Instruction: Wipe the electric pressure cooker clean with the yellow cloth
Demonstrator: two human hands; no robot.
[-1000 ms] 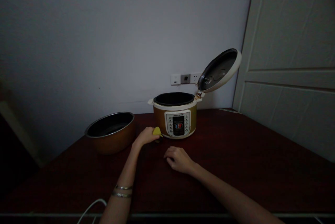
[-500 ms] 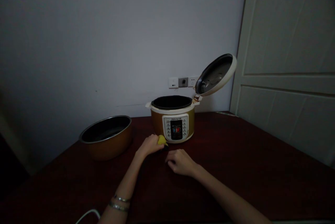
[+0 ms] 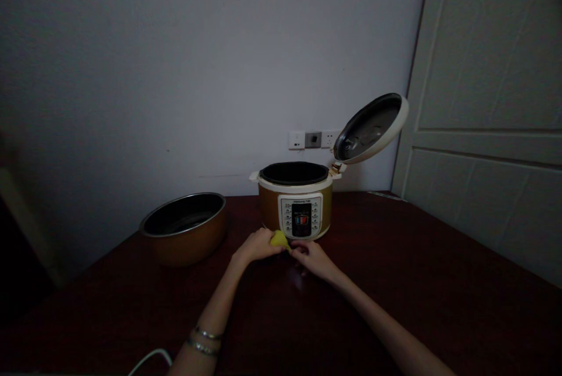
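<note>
My left hand (image 3: 258, 245) is closed around a small yellow object (image 3: 278, 239), rounded on top and narrowing toward the right; its kind is unclear in the dim light. At that narrow end, the fingertips of my right hand (image 3: 315, 259) meet in a pinch. Both hands are low over the table, just in front of an electric pressure cooker (image 3: 268, 206). The cooker is gold and white, with a control panel on its front and its lid (image 3: 373, 127) raised to the right.
A gold inner pot (image 3: 187, 243) with a dark inside stands left of the cooker on the dark red table (image 3: 417, 282). A white cord (image 3: 153, 354) curves at the lower left. Wall sockets (image 3: 313, 140) are behind the cooker, and a pale door (image 3: 487, 142) is at right.
My right hand has moved up and forward, from apart to the narrow end of the yellow object. My left hand still holds that object. The view has shifted slightly.
</note>
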